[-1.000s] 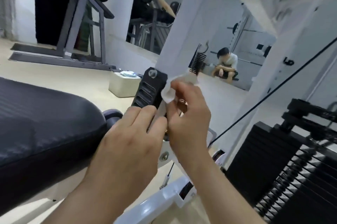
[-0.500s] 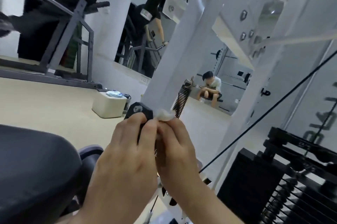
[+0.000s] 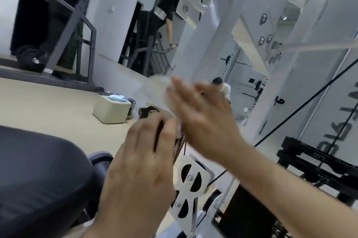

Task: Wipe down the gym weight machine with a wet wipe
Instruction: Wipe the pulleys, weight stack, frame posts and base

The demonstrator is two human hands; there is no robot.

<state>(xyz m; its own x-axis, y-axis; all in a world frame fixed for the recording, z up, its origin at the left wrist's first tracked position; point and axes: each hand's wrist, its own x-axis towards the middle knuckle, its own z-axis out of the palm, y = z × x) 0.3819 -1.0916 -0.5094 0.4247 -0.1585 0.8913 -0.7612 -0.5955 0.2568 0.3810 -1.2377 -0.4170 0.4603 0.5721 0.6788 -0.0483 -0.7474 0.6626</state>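
— Far left?
— Black padded seat [image 3: 38,170] low down, pale beige floor [image 3: 48,106] behind, squat cream box [image 3: 111,112] standing on it.
— Middle?
— Left hand [image 3: 139,160] curled round the machine's black handle [image 3: 149,111]. Thin white wet wipe [image 3: 158,88] just above, blurred, at the fingertips of the right hand [image 3: 203,121]; fingers stretched, pinching or only pressing impossible to tell.
— Right?
— White steel upright [image 3: 203,34], taut black cable [image 3: 310,101], black weight stack [image 3: 310,162].

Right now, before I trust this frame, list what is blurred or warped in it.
Head view: the right hand and wet wipe are smeared by motion, so its grip cannot be read; the left hand, curled on the black bracket, is sharper; the wide lens bends the white frame and tilts the room.
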